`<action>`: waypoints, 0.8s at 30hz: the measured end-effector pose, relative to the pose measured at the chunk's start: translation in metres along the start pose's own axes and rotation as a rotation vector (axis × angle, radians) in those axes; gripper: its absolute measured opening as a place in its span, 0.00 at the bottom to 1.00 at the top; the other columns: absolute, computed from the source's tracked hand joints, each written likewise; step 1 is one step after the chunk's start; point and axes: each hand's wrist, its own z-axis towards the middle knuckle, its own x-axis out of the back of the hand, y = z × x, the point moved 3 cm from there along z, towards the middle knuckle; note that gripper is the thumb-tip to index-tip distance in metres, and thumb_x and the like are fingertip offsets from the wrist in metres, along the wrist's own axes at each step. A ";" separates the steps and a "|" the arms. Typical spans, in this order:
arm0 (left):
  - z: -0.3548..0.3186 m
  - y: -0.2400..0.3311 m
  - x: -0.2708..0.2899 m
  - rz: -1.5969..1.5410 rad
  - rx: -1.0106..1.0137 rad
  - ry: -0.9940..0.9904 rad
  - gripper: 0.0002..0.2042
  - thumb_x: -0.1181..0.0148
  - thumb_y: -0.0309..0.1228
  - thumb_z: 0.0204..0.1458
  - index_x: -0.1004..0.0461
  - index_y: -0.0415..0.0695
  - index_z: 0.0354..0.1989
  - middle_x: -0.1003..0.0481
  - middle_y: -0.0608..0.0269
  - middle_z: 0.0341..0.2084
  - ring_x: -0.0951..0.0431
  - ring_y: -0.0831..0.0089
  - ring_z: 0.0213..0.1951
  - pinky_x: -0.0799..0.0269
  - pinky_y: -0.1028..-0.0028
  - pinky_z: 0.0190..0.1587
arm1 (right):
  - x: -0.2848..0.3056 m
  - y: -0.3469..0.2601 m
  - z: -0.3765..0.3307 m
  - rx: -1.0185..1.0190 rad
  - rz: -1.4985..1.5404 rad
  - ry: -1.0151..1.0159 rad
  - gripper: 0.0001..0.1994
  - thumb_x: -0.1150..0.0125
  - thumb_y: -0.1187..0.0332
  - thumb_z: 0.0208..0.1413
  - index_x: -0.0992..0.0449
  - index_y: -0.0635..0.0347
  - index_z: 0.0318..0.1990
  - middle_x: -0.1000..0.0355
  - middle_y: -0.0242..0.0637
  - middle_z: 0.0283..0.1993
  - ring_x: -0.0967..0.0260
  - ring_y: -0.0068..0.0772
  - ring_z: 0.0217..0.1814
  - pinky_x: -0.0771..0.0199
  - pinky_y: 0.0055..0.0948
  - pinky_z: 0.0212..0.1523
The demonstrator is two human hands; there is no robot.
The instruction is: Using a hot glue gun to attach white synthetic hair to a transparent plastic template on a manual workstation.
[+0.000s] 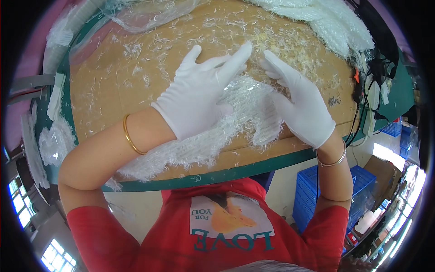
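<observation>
A strip of white, shiny, shaggy fringe-like material (pixel 251 106) lies on the brown cardboard table top (pixel 108 99) and runs toward the near edge on the left. My left hand (pixel 197 97), in a white glove, rests over its middle with the fingers spread; the thumb lies against the material. On the other side my right hand (pixel 306 102), gloved too, is held with its fingers stretched out and the thumb apart, beside the strip's right part. Whether its thumb touches the strip I cannot tell. Neither hand grips anything that I can see.
Loose white fibre clippings (pixel 294 50) litter the cardboard. A heap of white shaggy material (pixel 335 27) sits at the far right, near black cables (pixel 362 104). Clear plastic film (pixel 145 20) lies at the far left. Blue crates (pixel 306 195) stand on the floor to the right.
</observation>
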 end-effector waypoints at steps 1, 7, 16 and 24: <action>0.000 0.000 0.001 -0.002 0.002 0.001 0.50 0.32 0.27 0.43 0.55 0.45 0.76 0.24 0.57 0.56 0.30 0.57 0.62 0.54 0.45 0.72 | -0.001 0.001 0.001 -0.021 0.010 -0.009 0.30 0.49 0.78 0.53 0.35 0.63 0.68 0.28 0.56 0.59 0.30 0.54 0.61 0.32 0.40 0.63; 0.001 0.001 0.002 -0.035 -0.025 -0.026 0.49 0.34 0.22 0.42 0.52 0.46 0.76 0.22 0.58 0.47 0.25 0.57 0.51 0.43 0.53 0.67 | -0.005 -0.003 -0.004 -0.041 -0.033 -0.055 0.30 0.50 0.79 0.51 0.33 0.61 0.66 0.26 0.56 0.53 0.28 0.55 0.53 0.30 0.44 0.57; 0.001 0.005 0.002 -0.068 -0.092 0.000 0.48 0.34 0.19 0.40 0.48 0.45 0.75 0.24 0.52 0.48 0.25 0.54 0.50 0.35 0.62 0.57 | -0.012 0.004 -0.011 0.068 -0.094 -0.049 0.32 0.49 0.81 0.46 0.30 0.56 0.64 0.27 0.48 0.42 0.32 0.53 0.43 0.30 0.45 0.50; 0.004 -0.005 -0.004 -0.073 -0.119 -0.051 0.46 0.36 0.23 0.45 0.52 0.48 0.76 0.29 0.55 0.62 0.31 0.56 0.64 0.56 0.48 0.74 | 0.003 -0.013 -0.018 -0.007 -0.096 -0.137 0.36 0.57 0.84 0.43 0.30 0.61 0.66 0.24 0.47 0.56 0.27 0.38 0.57 0.34 0.32 0.63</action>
